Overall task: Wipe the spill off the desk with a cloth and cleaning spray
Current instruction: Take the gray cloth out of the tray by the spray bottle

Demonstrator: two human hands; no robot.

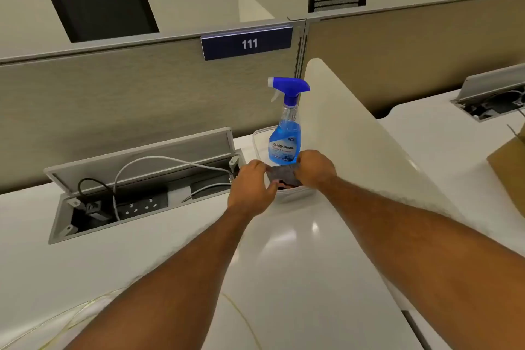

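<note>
A clear bottle of blue cleaning spray (pixel 286 133) with a blue trigger head stands upright in a translucent plastic tub (pixel 295 195) at the back of the white desk (pixel 298 278). A grey cloth (pixel 281 175) lies at the tub's front, just before the bottle. My left hand (pixel 251 189) pinches the cloth's left side and my right hand (pixel 314 167) grips its right side, both over the tub. A faint yellowish ring of spill (pixel 85 310) marks the desk near its front left.
An open cable hatch (pixel 136 179) with sockets and white and black cables sits left of the tub. A white divider panel (pixel 355 136) rises on the right, a beige partition with sign 111 (pixel 246 43) behind. A cardboard box (pixel 508 173) stands far right.
</note>
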